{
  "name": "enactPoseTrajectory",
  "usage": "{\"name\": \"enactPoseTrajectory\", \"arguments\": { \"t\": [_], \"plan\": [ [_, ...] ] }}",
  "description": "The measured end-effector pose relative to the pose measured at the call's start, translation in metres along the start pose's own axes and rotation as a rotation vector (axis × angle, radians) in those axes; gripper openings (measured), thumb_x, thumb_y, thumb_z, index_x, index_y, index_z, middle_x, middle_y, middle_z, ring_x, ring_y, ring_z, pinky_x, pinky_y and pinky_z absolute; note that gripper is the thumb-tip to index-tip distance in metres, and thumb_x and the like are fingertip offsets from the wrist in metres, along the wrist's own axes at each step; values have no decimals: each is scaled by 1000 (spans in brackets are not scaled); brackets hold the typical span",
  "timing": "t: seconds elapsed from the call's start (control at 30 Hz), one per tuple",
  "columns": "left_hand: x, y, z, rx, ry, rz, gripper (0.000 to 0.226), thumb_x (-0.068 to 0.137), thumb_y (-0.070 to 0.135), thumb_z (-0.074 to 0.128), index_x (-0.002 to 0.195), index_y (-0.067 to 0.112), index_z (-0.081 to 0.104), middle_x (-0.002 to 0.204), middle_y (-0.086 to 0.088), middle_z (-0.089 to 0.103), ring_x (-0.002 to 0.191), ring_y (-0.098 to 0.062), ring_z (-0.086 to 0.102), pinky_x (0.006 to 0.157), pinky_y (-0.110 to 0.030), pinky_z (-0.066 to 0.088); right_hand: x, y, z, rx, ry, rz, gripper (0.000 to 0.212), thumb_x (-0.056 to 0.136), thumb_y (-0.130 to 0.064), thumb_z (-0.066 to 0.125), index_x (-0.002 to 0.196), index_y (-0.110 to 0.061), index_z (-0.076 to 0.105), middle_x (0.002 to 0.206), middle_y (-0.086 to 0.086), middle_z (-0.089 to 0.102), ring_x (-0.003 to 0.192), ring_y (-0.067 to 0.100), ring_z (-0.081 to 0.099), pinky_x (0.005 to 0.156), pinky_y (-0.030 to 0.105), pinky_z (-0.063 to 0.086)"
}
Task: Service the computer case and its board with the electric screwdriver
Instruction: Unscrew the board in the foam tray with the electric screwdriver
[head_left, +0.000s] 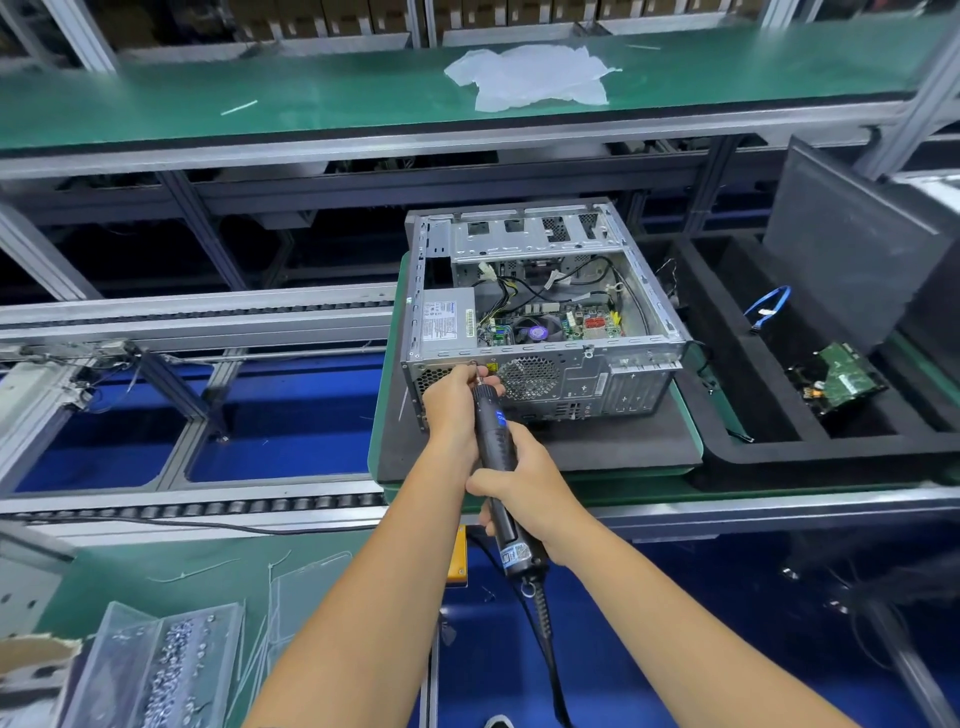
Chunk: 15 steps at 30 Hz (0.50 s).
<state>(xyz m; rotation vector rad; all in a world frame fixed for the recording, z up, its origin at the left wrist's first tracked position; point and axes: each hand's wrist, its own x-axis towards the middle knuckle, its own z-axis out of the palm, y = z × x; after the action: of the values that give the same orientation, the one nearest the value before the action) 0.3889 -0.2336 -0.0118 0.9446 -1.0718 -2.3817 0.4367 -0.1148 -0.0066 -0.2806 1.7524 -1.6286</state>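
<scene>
we see the computer case (540, 312) lying on its side with the open side up, on a dark foam pad (597, 447) set on a green pallet (387, 364) near the middle of the scene. inside it, the board (550, 325) lies on the case floor with a round fan, beside a grey power supply (449, 319) at the left and loose black cables above. the electric screwdriver (493, 457) points away from us, its tip at the top left corner of the case's near panel, just left of the round fan grille (527, 378). the right hand (530, 483) is wrapped around the middle of the tool's black body, fingers curled tight on it. the left hand (457, 405) is curled at the tip end, fingers and thumb pinching the bit area against the panel.

to the right, a black foam tray (779, 447) holds a green circuit board (841, 376) and a blue cable (769, 309), with a dark panel (852, 249) leaning at its far side. roller conveyor rails (197, 312) run to the left. on the far green shelf (260, 98) lies a crumpled white plastic bag (530, 75). at the near left, a clear bin (161, 670) holds small silver screws.
</scene>
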Motion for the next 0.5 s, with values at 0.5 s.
{"name": "enactPoseTrajectory", "arguments": {
  "t": [0.5],
  "plan": [
    [3,2,2,-38,-10,-14,15,87,-1,42,76,4,50,72,-11,51,55,-20,50,47,-25,48,6,3,-2,-11,-28,-5,45,77,-5,66,110,-28,49,96,11,59,52,21,60,54,35,55]
  ]
}}
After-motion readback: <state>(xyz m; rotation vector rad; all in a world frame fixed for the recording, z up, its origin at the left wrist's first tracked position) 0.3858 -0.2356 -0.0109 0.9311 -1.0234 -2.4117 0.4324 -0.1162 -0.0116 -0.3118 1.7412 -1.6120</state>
